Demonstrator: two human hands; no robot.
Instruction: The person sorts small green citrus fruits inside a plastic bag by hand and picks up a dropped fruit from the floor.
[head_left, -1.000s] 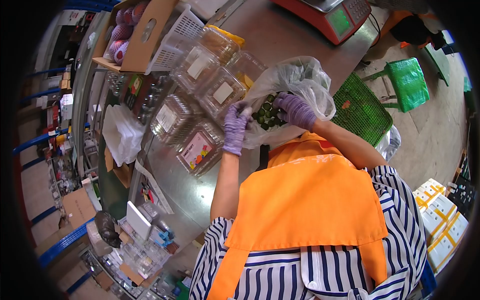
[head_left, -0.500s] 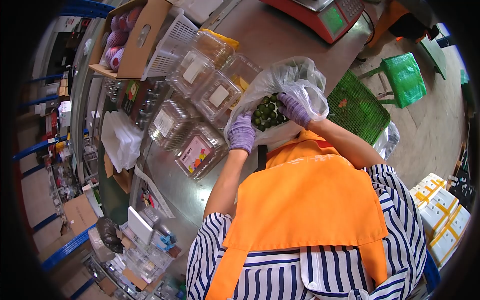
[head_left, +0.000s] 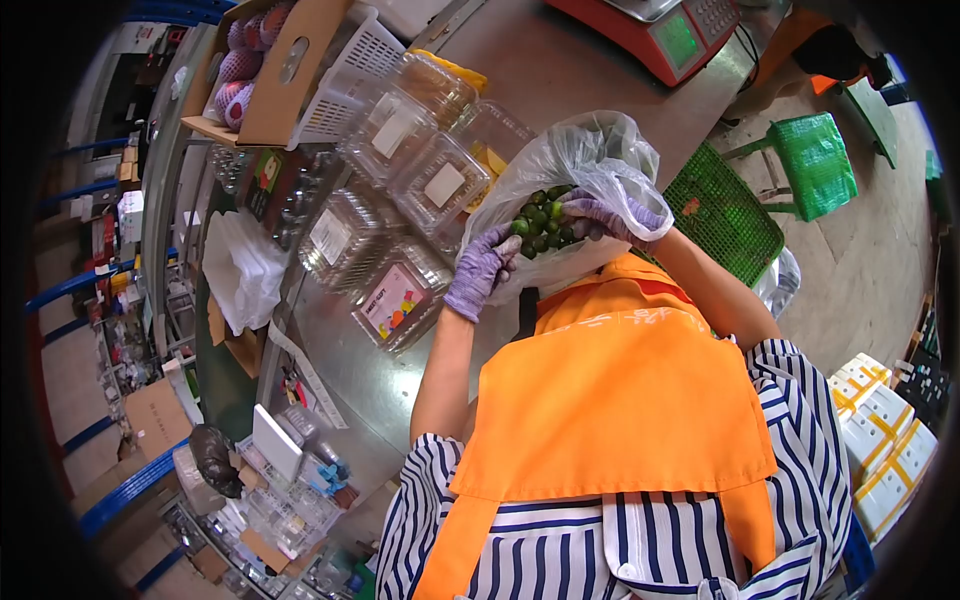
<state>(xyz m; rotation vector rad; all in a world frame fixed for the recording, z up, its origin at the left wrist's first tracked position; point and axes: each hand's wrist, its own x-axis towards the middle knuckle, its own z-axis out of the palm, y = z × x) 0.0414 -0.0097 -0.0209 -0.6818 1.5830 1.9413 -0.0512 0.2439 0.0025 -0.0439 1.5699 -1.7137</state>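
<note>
A clear plastic bag (head_left: pixel 590 150) stands with its mouth spread, and several small round dark green fruits (head_left: pixel 540 225) show inside. At the bag's left edge is my left hand (head_left: pixel 483 270) in a purple knitted glove, its fingers curled in, apparently on the plastic. My right hand (head_left: pixel 615 215), gloved alike, reaches into the bag, with plastic draped over its wrist. Its fingers bend around fruits at the right of the heap; part of the hand is behind the film. Clear clamshell boxes (head_left: pixel 440 185) stand just left of the bag.
A red scale (head_left: pixel 655 40) stands at the table's far side. Beside the bag lies a green mesh basket (head_left: pixel 735 215). To the left are a white plastic basket (head_left: pixel 345 75), a carton (head_left: pixel 290 60) of wrapped fruit and white bags (head_left: pixel 245 270). A green stool (head_left: pixel 815 165) stands beyond.
My left hand has turned and curled its fingers, moving slightly down at the bag's edge. My right hand has shifted a little right, its fingers now bent over the fruits.
</note>
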